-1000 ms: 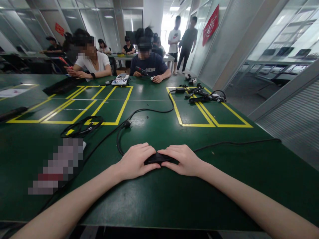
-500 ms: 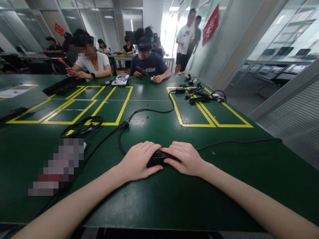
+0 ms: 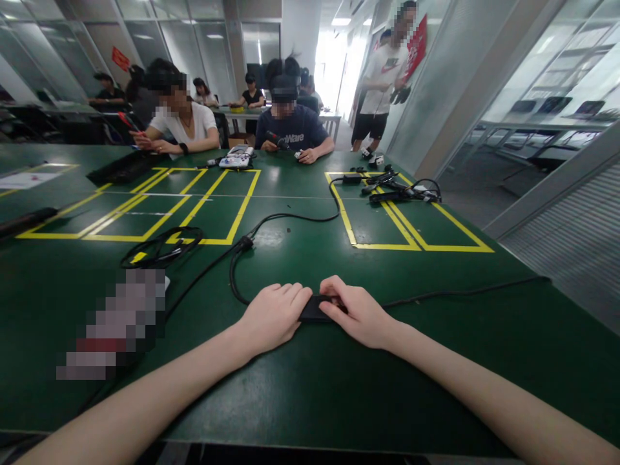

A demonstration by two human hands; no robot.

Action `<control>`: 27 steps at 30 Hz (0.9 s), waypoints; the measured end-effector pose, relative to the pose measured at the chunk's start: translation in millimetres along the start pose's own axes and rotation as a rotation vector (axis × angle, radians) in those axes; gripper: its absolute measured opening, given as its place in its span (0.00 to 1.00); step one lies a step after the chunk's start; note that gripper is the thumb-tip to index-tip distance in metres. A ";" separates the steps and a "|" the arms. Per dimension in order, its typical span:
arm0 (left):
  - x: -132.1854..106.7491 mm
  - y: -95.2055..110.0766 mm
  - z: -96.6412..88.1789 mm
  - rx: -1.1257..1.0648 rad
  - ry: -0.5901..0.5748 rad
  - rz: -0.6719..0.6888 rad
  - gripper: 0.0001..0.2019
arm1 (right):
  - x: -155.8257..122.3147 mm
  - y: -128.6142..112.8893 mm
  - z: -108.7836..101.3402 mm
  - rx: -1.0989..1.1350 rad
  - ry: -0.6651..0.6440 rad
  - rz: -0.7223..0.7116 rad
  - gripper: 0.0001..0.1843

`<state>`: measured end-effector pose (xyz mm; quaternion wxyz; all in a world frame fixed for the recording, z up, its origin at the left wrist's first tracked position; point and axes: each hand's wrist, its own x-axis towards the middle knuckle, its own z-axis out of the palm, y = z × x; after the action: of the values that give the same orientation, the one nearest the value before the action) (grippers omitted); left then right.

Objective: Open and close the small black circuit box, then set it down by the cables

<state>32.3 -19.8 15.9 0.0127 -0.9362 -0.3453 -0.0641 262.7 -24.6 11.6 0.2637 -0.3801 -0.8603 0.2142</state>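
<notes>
A small flat black box (image 3: 314,309) lies on the green table (image 3: 310,387) in front of me, with black cables running out of both ends. My left hand (image 3: 272,314) rests on its left end, fingers curled over the edge. My right hand (image 3: 358,312) covers its right end, thumb and fingers pinching the box. The left cable (image 3: 242,245) loops away towards a plug; the right cable (image 3: 465,292) trails off to the table's right edge.
A coiled black cable (image 3: 159,247) lies left of centre inside yellow tape boxes (image 3: 213,213). More black cables and adapters (image 3: 397,188) are piled at the far right. Two people sit working at the far side; another person stands behind, near a glass wall.
Both hands have shifted on the black box, the fingers drawing closer together and gripping its ends. A standing person in the background has walked nearer.
</notes>
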 end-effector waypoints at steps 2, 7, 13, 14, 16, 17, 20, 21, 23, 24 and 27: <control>-0.5 -1.7 -0.1 -0.040 -0.023 -0.016 0.13 | -0.6 1.4 -3.5 -0.109 -0.044 -0.165 0.15; -2.1 -6.2 3.4 -0.086 -0.001 0.016 0.15 | -1.9 5.7 -8.1 -0.272 -0.118 -0.360 0.18; -5.4 -9.9 -1.8 -0.034 0.342 0.095 0.25 | -1.9 18.2 -30.9 0.034 -0.017 -0.165 0.17; -6.1 -10.1 -4.3 -0.003 0.411 0.098 0.26 | -1.1 23.8 -38.2 0.129 0.053 -0.091 0.17; -7.2 -10.8 -7.7 0.033 0.478 0.117 0.25 | 0.6 38.4 -54.7 0.319 0.227 0.069 0.18; -7.6 -11.3 -8.1 0.034 0.482 0.123 0.24 | 1.2 46.8 -63.4 0.405 0.315 0.138 0.18; -8.7 -13.5 -3.8 -0.031 0.397 0.138 0.15 | -0.1 73.1 -89.3 0.579 0.625 0.240 0.20; -9.0 -14.2 -1.3 -0.069 0.344 0.162 0.13 | -2.1 81.7 -97.7 0.599 0.734 0.238 0.21; -9.7 -15.4 3.4 -0.137 0.259 0.202 0.12 | -8.7 98.0 -113.5 0.565 0.932 0.217 0.22; -10.0 -15.7 5.0 -0.147 0.233 0.204 0.12 | -13.2 105.7 -120.6 0.503 1.011 0.219 0.22; -10.9 -16.0 7.0 -0.157 0.208 0.209 0.12 | -29.5 127.1 -136.4 0.160 1.158 0.302 0.17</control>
<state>14.5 -14.3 7.3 -0.0181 -0.9534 -0.2371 -0.1858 432.4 54.3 35.6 0.6837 -0.5317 -0.4947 0.0713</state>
